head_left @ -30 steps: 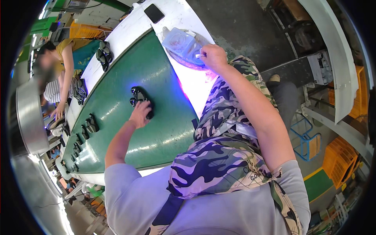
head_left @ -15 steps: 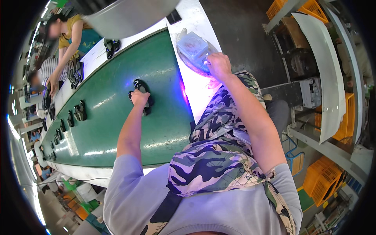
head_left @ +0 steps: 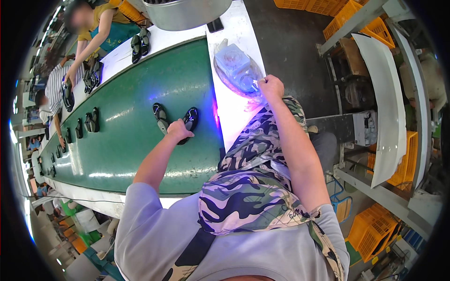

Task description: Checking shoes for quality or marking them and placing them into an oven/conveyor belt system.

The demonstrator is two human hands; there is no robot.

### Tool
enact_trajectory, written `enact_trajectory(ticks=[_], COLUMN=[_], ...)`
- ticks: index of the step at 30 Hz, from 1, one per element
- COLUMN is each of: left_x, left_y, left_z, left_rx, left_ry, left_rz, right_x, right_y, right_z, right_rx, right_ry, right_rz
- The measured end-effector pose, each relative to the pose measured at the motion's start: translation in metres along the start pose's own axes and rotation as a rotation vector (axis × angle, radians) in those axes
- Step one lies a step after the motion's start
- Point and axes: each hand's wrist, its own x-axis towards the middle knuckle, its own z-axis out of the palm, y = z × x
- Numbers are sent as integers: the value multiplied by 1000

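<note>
Head view, and closest to us is the camouflage apron [head_left: 248, 201], right by the near side of the green belt [head_left: 140, 154]. Over that belt goes the left hand [head_left: 179, 130], its grip wrapped about the rear part of a black shoe [head_left: 191, 118], thumb across it. Just left of it, lying on the belt too, a second shoe [head_left: 160, 116], black and grey. Off the belt's right edge, the right hand [head_left: 272, 87] is pinching a small pale piece [head_left: 256, 85], too small to name, beside a bluish container [head_left: 233, 60].

That shoe should be light, I'd say, pliant above and firmer in the sole; the glossy toe looks slick, so the heel and sides seem the surer hold.

The belt itself is smooth, streaked with glare! To its right runs the white counter [head_left: 234, 119], brightly lit, a dark phone [head_left: 215, 25] farther up. Beyond the belt's far left side, a co-worker [head_left: 101, 35] in yellow handles another shoe [head_left: 68, 97]. Well right of the belt, orange crates [head_left: 375, 229] are stacked.
</note>
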Motion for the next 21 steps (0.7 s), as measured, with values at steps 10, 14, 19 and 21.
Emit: enact_trajectory(ticks=[10,14,19,21], left_x=[40,-19,-85,-96], left_y=[-24,26,85,89], left_z=[9,-27,-95,-123], left_rx=[-925,-1847,-1016,-756], left_ry=[-264,-250,687,868], left_rz=[-127,186,902,1046], right_x=[-19,-29,-39,-50], right_y=[39,29,-20,-54], right_z=[-1,-28,-67,-87], right_rx=[936,1174,1147,1172], right_ry=[-131,-263,-286,-286], right_rz=[374,373,18,-83])
